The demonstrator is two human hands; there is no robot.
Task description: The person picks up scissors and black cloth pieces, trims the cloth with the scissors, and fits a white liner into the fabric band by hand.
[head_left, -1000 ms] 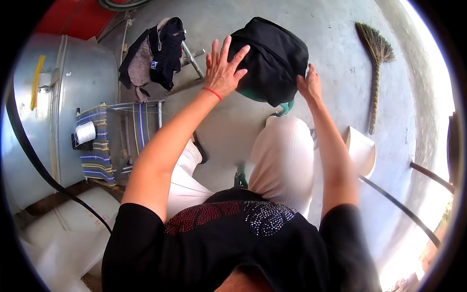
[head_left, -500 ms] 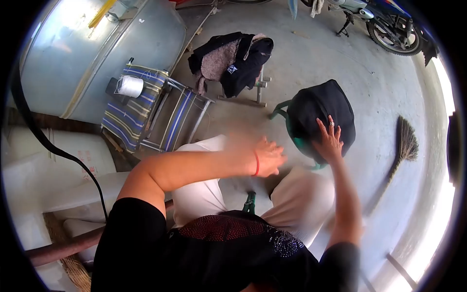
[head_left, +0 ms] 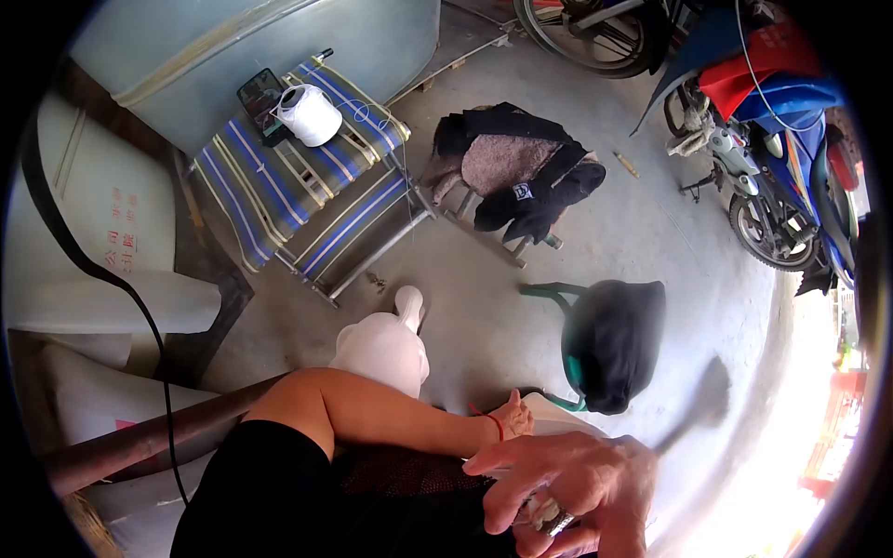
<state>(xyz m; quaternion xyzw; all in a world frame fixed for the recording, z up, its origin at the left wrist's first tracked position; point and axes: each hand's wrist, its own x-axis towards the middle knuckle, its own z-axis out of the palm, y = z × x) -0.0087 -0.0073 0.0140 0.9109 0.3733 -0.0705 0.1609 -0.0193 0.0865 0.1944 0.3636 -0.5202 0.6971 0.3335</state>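
My left hand [head_left: 514,418], with a red cord at the wrist, is over my lap; its fingers are mostly hidden. Large and close to the camera, my right hand [head_left: 581,484] wears a ring. Its fingers are bent and spread apart, with nothing clearly held. Beyond the hands stands a small green-framed chair [head_left: 547,290] with a black cloth [head_left: 619,344] draped over it. Neither hand touches that chair.
A striped folding chair [head_left: 256,177] holds a white thread spool [head_left: 310,115] and a phone [head_left: 259,98]. A dark jacket [head_left: 507,153] lies over a low stool. Motorbikes [head_left: 744,172] stand at the back right. A blurred broom [head_left: 702,400] lies at right.
My right hand has left the black cloth and come up close to the camera. My left hand has drawn back toward my lap. The view has shifted, showing more of the motorbikes.
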